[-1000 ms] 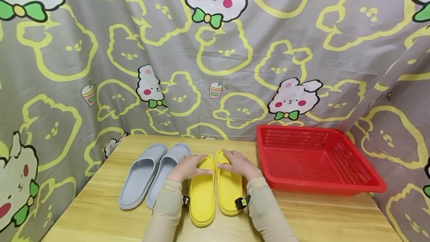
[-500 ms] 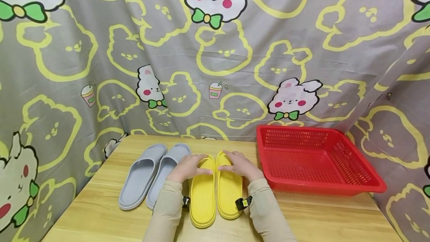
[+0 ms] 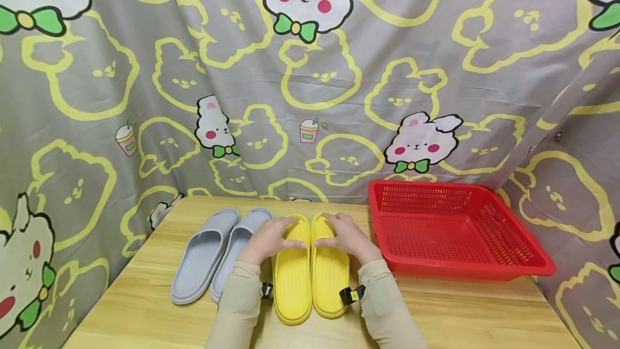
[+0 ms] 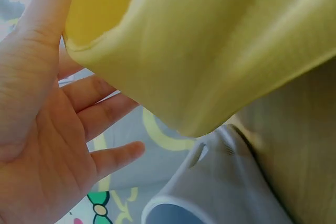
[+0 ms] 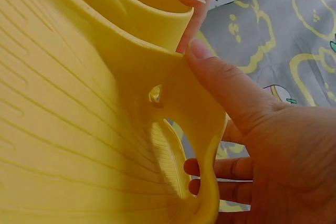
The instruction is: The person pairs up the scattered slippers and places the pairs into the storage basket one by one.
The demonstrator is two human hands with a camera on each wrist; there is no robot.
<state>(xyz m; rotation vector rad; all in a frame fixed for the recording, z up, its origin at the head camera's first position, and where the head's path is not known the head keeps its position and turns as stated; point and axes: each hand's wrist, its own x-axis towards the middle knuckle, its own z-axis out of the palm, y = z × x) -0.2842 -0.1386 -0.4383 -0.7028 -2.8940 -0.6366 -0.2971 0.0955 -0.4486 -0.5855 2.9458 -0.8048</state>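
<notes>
Side by side in the middle of the head view are two yellow slippers, the left one (image 3: pixel 293 292) and the right one (image 3: pixel 331 284), toes pointing away. My left hand (image 3: pixel 265 241) grips the front of the left slipper, thumb on its strap; the left wrist view has several fingers of that hand (image 4: pixel 47 119) behind the yellow upper (image 4: pixel 173 51). My right hand (image 3: pixel 352 238) holds the right slipper by its strap. In the right wrist view its thumb (image 5: pixel 226 82) presses the strap edge and fingertips show through an opening. Whether the soles touch the table is unclear.
Left of my left hand lies a pair of light grey slippers (image 3: pixel 194 271), the inner one partly hidden by the hand. A red slotted plastic basket (image 3: pixel 465 269) stands at the right on the wooden table (image 3: pixel 145 284). A patterned cloth (image 3: pixel 310 166) hangs behind.
The right yellow slipper has come slightly nearer me and the left one slightly away, so their ends line up more closely and the gap is narrower. Both hands keep their hold.
</notes>
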